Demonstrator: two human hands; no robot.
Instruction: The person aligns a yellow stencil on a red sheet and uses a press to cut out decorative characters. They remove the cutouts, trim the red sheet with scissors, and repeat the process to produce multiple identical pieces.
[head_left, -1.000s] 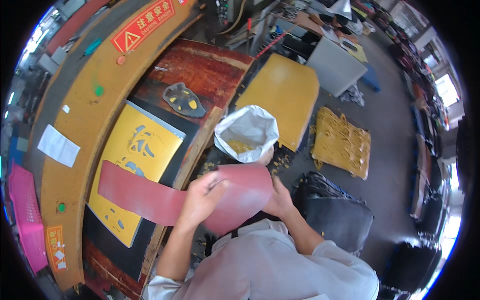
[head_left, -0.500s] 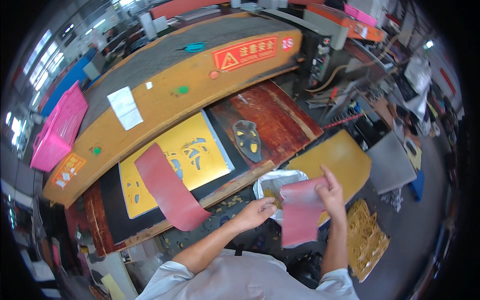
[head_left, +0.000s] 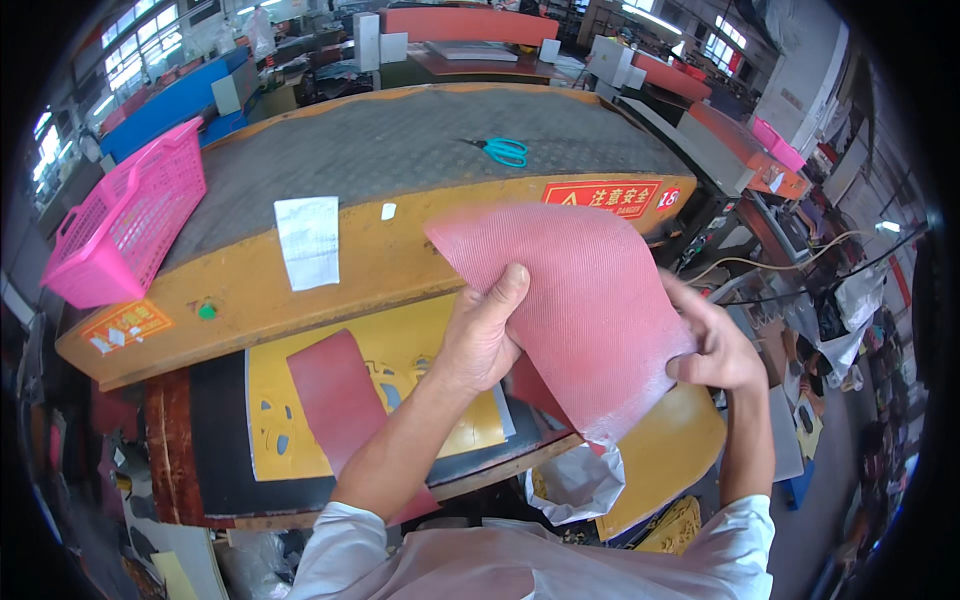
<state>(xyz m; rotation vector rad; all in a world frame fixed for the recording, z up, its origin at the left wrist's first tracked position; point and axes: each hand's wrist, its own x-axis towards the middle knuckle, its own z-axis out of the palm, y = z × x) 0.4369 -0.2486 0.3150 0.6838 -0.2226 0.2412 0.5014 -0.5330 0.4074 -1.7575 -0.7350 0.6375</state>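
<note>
A flexible red sheet with fine ribs (head_left: 580, 300) is raised in front of me, curving at its top. My left hand (head_left: 482, 335) grips its left edge, the thumb lying on the ribbed face. On the right side my right hand (head_left: 722, 345) pinches the lower right edge, near a whitish worn patch. A second red strip (head_left: 335, 385) lies across a yellow sheet with cut-out shapes (head_left: 268, 440) on the black board (head_left: 218, 430), partly under my left forearm. What lies on the board behind the raised sheet is hidden.
An orange-yellow machine beam (head_left: 400, 235) spans the bench, with teal-handled scissors (head_left: 505, 151), a paper (head_left: 308, 243) and a pink basket (head_left: 135, 215) on it. Below the bench edge are a white bag (head_left: 595, 485) and a plain yellow sheet (head_left: 680, 440).
The red sheet has come up from over the white bag, and my left hand, earlier apart from it, now grips it. My view has tilted upward toward the machine.
</note>
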